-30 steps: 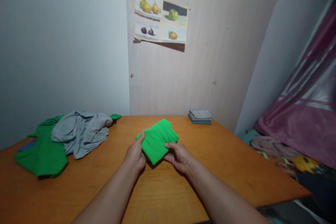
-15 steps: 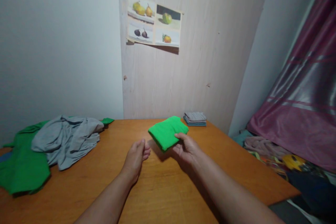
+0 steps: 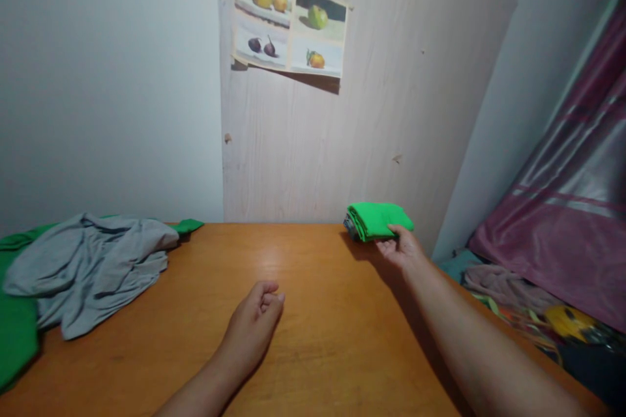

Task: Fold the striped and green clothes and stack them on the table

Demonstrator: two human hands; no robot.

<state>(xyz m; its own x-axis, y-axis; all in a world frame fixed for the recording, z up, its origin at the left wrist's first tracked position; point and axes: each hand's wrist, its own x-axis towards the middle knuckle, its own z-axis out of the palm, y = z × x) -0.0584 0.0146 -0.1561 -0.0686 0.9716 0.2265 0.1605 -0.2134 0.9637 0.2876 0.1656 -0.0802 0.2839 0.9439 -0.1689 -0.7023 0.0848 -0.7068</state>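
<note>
My right hand [image 3: 400, 247] grips the near edge of a folded green cloth [image 3: 379, 218], thumb on top and fingers beneath. The green cloth is at the far right of the table, over or just in front of a small stack of folded cloths [image 3: 350, 227]. Only the left end of that stack shows; whether the two touch, I cannot tell. My left hand [image 3: 257, 316] is by the middle of the table, fingers curled with nothing in them.
On the left of the wooden table [image 3: 313, 352], a crumpled grey garment [image 3: 105, 267] lies over green cloth [image 3: 17, 339]. A wall with a fruit picture [image 3: 288, 26] rises behind. Right of the table are a pink curtain [image 3: 548, 228] and a heap of clothes [image 3: 508, 287].
My right hand has carried the folded green cloth right and away from me, to the stack, which it now mostly covers from view. My left hand has drawn back a little, still curled.
</note>
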